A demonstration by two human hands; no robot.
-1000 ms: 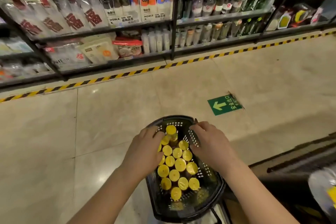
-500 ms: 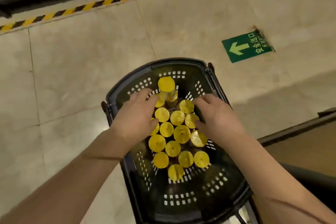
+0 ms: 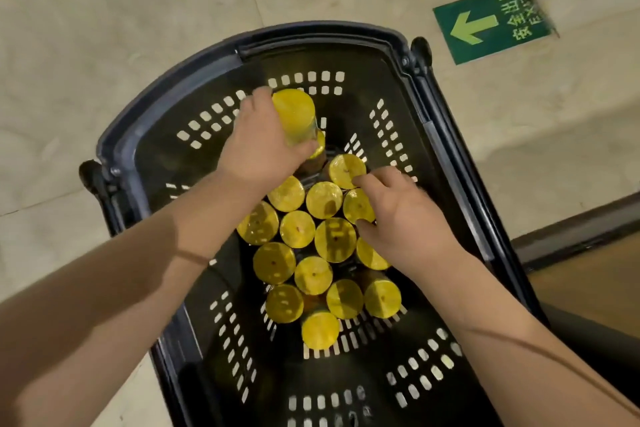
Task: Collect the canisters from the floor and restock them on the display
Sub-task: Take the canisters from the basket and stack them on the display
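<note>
So: left hand (image 3: 258, 152) grip wrapped round raised canister (image 3: 294, 114), right hand (image 3: 407, 222) pinching next canister (image 3: 356, 206) in basket (image 3: 311, 29). Lift straight up, don't topple neighbours.

This looks like a shop aisle. A black plastic shopping basket (image 3: 322, 32) stands on a pale tiled floor (image 3: 138, 10), packed with many identical yellow-lidded canisters (image 3: 334, 239). A green exit sticker (image 3: 491, 24) with an arrow is stuck to the floor nearby.
</note>
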